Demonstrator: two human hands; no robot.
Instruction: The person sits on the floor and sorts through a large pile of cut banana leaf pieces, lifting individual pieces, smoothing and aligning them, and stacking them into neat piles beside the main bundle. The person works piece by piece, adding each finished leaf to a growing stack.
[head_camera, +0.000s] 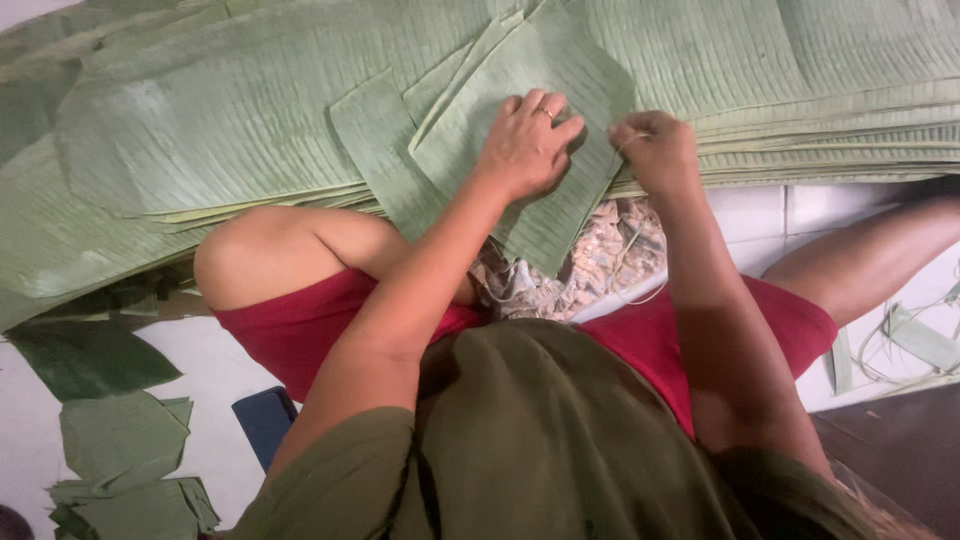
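Leaf piece (530, 130), a cut square of green banana leaf, lies on top of the big leaf stack (250, 130) at the near edge, its lower corner hanging off over the lap.

Left hand (527, 145): flat, palm down, fingers spread on the middle of the piece. Reads as a clamp, pinning the sheet so it can't slide on the stack. Ring visible on one finger.

Right hand (655, 150): closed into a pinch at the piece's right edge, knuckles up. Can't tell exactly what is between the fingertips; looks like the leaf edge or a thin strip. Grip at the edge while the other hand holds the middle suggests tearing or trimming along the grain.

A second smaller piece (375, 135) sits just left of the first, partly under it.

Stack is long whole leaves laid flat, ribs running the same way, so sheets come off the top one at a time.

Person sits on the white tiled floor (760, 215), knees apart around the stack edge. Scrap heap (590, 260) of pale trimmings lies between the knees, right below the overhang, where offcuts drop. Folded leaf pieces (125, 470) are piled on the floor, well apart at lower left.
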